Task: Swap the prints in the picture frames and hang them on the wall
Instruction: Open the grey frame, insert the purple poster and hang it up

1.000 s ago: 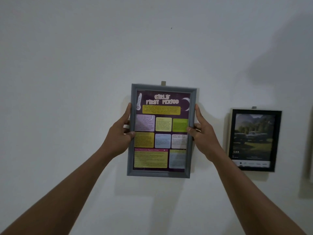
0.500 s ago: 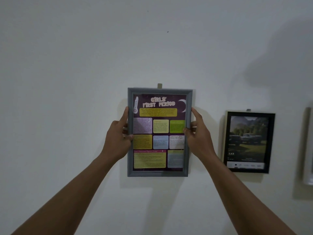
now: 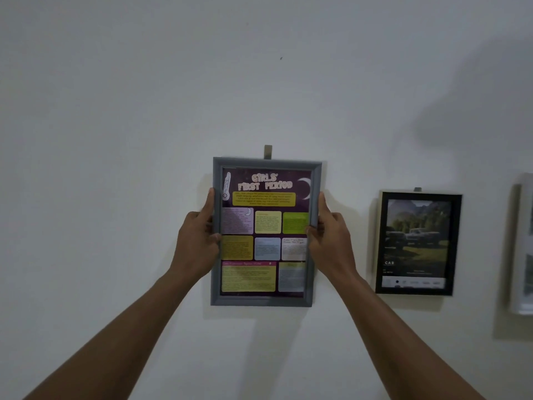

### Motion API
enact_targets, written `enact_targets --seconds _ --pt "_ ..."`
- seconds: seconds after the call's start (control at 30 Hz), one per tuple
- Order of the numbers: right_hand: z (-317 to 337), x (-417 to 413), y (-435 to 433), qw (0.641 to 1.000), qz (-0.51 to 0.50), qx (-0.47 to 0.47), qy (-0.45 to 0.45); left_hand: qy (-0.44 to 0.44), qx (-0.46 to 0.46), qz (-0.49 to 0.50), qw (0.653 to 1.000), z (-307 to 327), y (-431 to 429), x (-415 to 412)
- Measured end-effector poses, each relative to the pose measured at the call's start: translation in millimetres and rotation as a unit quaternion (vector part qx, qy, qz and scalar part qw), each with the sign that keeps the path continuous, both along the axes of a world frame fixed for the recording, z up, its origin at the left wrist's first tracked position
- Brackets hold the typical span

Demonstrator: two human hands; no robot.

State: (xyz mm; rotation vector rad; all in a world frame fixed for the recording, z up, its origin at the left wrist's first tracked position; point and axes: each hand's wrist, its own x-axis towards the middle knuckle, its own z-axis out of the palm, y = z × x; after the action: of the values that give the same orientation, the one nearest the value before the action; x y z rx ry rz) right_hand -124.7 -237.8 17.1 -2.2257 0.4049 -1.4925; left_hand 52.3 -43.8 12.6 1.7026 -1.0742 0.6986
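A grey picture frame (image 3: pixel 264 301) with a purple print of coloured text boxes is held flat against the white wall, upright. A small metal hanger tab (image 3: pixel 268 151) sticks up above its top edge. My left hand (image 3: pixel 197 243) grips the frame's left side, thumb on the front. My right hand (image 3: pixel 331 241) grips the right side the same way. A black frame (image 3: pixel 455 243) with a car photo hangs on the wall to the right, lower than the grey one.
The edge of a white frame (image 3: pixel 522 246) shows at the far right of the wall. A small dark mark (image 3: pixel 281 58) sits on the wall above the grey frame. Bare wall (image 3: pixel 101 168) stretches left.
The frame and both hands sit a little lower and further left in view than a second ago. The grip on both sides has stayed the same.
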Motion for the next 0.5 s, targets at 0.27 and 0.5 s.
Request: enact_targets --seconds 0.27,0.5 --pt "-2.3 5.2 1.4 1.000 -0.006 -0.013 0.002 0.004 0.008 -0.004 1.000 1.5 1.7 4.9" --pt "-7.1 7.4 -1.0 0.985 -0.131 -0.110 0.029 0.012 0.007 -0.012 1.000 -0.6 2.6 6.3"
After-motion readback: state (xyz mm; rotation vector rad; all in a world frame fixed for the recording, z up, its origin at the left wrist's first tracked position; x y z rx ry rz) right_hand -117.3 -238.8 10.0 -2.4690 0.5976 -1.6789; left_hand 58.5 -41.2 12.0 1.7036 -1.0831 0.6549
